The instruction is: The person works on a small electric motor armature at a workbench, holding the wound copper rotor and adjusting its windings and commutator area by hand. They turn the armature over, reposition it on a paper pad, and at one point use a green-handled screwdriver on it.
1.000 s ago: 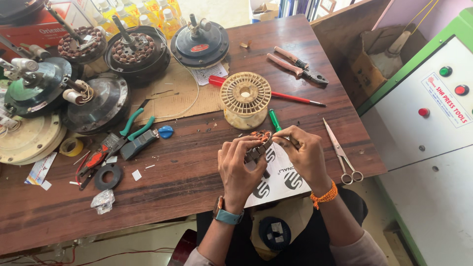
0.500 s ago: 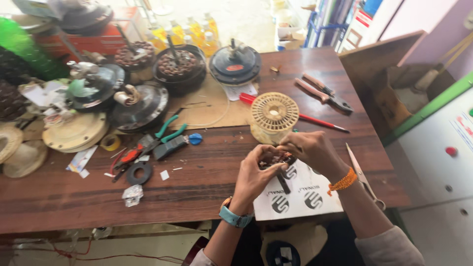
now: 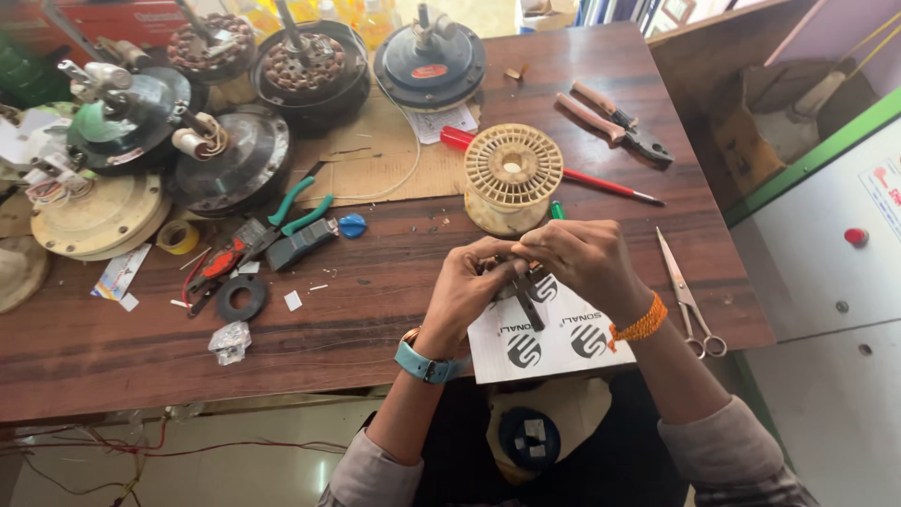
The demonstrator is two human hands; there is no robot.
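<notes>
Wooden desk [image 3: 394, 310] below: my left hand [image 3: 466, 286] and right hand [image 3: 587, 263] pinch 1 small dark part [image 3: 526, 299] beside the spool [image 3: 512, 174]; I'd steady both wrists.

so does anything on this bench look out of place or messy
Mostly clutter on the table's left half: a crumpled scrap of clear wrap and small white paper bits lie loose near the black ring. The white card under both hands overhangs the table edge. Nothing looks spilled or broken.
</notes>
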